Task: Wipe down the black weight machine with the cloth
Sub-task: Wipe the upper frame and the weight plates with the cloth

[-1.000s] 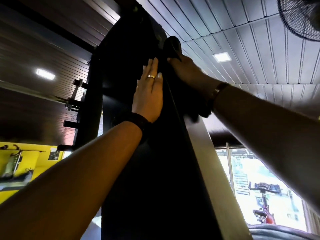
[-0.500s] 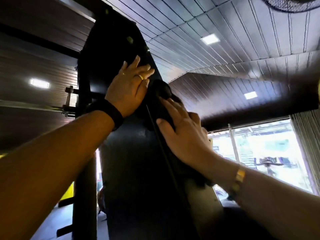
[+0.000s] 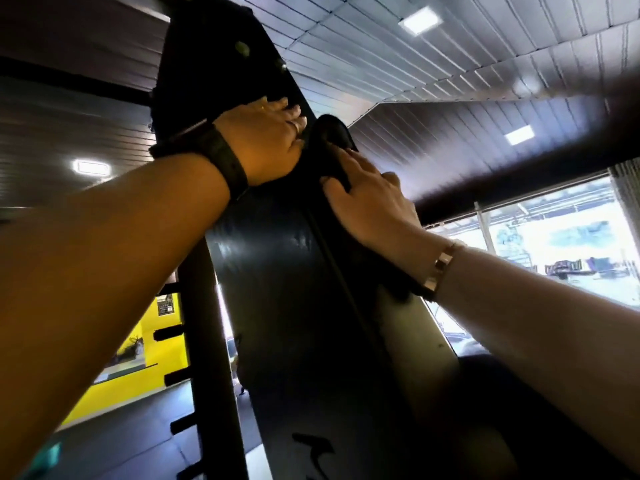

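yellow wall point(image 3: 138, 358) showed at eight o'clock of the view, behind a black pegged upright point(image 3: 204, 341). near eleven o'clock the left hand point(image 3: 266, 140), a black wristband point(image 3: 221, 161) on its wrist, lay flat on the upper face of the black weight machine point(image 3: 287, 306), fingers straight and close together, holding nothing, apparently bracing. the machine's glossy panel ran from six o'clock up to twelve. at three o'clock of the left fingertips, just beside them, sat the cloth point(image 3: 332, 133), dark and bunched, against the panel's right edge high up. the right hand point(image 3: 374, 199) reached in from four o'clock, a gold bracelet point(image 3: 441, 265) at its wrist, fingers stretched out over the cloth and pressing it to that edge. more cloth seemed to trail under the palm, though black on black made that hard to tell. a bright window point(image 3: 554, 244) filled three o'clock.

the step in hand looked like wiping the upper right edge. doing it well would call for a flat palm so the cloth stayed spread, the fabric folded round the corner to catch both faces, and long overlapping strokes drawn toward six o'clock. the bare left palm likely left prints, so that patch needed a pass too
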Tool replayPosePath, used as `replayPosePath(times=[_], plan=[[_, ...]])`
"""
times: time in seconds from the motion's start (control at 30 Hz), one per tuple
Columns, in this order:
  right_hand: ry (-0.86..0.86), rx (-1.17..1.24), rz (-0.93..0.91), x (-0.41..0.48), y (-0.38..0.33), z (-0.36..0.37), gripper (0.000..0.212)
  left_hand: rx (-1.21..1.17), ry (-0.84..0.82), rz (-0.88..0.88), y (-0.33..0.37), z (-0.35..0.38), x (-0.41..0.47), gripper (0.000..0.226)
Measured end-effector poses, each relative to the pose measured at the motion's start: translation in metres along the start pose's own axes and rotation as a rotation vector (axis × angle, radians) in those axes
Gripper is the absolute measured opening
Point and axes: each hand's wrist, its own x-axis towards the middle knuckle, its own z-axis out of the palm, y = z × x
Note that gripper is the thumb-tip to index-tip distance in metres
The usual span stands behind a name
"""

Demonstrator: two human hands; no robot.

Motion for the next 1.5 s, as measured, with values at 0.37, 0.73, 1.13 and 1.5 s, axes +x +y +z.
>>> replayPosePath(times=[0.37,0.73,1.13,1.5], plan=[[0.047,-0.138,-0.113,-0.136,0.013,0.005,0.060,0.026,-0.018,-0.006,0.017,0.000,-0.013,0.055],[-0.049,0.003,0.022,-0.086,0.029,-0.005,0.067,-0.002,0.002,0.120,0.038,0.004,-0.038,0.053],[0.095,-0.186,-0.151,-0.210,0.030,0.004,0.066,-0.212,0.276,0.375,0.064,0.025,-0.071,0.060],[0.041,-0.223,0.066,-0.199,0.031,-0.001,0.070,-0.449,0.599,0.384,0.096,0.052,-0.099,0.044]])
